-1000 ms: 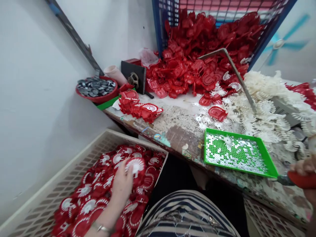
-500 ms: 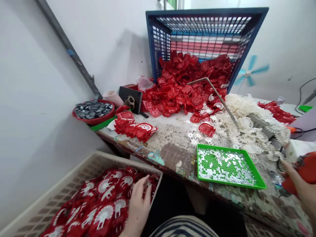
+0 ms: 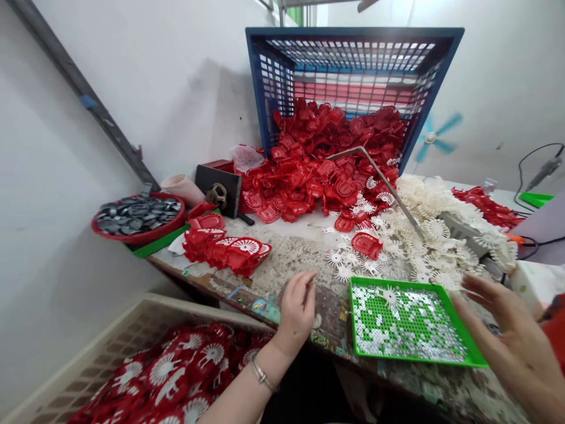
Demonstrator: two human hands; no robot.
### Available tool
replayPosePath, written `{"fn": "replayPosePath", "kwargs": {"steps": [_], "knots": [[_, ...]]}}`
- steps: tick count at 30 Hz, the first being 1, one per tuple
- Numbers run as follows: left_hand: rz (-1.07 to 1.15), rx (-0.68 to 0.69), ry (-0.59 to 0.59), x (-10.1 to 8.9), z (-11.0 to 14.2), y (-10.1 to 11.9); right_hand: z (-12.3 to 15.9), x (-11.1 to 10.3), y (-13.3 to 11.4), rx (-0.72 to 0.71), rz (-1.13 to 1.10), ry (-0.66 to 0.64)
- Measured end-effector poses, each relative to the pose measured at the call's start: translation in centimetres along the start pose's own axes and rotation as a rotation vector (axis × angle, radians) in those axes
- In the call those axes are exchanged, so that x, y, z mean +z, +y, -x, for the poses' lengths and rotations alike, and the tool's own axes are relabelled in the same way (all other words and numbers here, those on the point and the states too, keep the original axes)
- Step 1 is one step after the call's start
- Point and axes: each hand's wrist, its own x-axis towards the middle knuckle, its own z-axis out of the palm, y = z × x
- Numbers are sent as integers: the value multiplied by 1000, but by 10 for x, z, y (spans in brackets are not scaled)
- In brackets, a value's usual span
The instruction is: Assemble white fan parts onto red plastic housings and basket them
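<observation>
Head view, the only one I have. Left hand [image 3: 296,309] is above the front edge of the desk [image 3: 286,250], fingers bent; I see nothing in its grip, so I log it as released. Right hand [image 3: 514,338] is beside the green tray [image 3: 417,358], fingers spread, grip released.

Partly done, I judge: the pale crate [image 3: 194,311] below the desk holds many red pieces bearing white spoked shapes. A short row of red pieces [image 3: 247,247], white shapes showing, lies on the desk. Left over: plain red parts [image 3: 300,176], heaped in and spilling from the tipped blue crate [image 3: 353,33], and loose white toothed parts [image 3: 432,203] piled at right.

Tray: small silvery bits, one white toothed part among them. Red bowl [image 3: 145,238]: dark grey discs, filled high.
</observation>
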Motion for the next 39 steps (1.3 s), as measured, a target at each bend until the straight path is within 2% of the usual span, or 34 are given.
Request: {"fn": "replayPosePath", "kwargs": {"steps": [3,7,11,14,19,24,26,28,32,35,39], "knots": [[79,-72,-48,22,-36,1,-37,42,-27,-107,-99,-187],[195,-214,-53,55,-83,-11,-90,109,-47,-251,22,-456],[185,-334,2,80,-126,-42,-143,186,-76,-433,197,-508],[164,-436,76,86,-150,-68,-180,243,-110,-462,228,-528],[188,-643,282,84,-156,-95,-231,322,-194,-505,240,-555],[275,-773,320,85,-150,-97,-272,384,-280,-528,314,-610],[298,-815,334,86,-151,-95,-289,405,-300,-529,371,-607],[302,-847,345,87,-153,-93,-304,423,-309,-489,428,-584],[314,-886,309,88,-154,-91,-328,445,-302,-344,496,-565],[335,-897,286,88,-155,-93,-333,446,-293,-365,557,-562],[324,-876,297,84,-159,-102,-325,431,-282,-440,632,-597]]}}
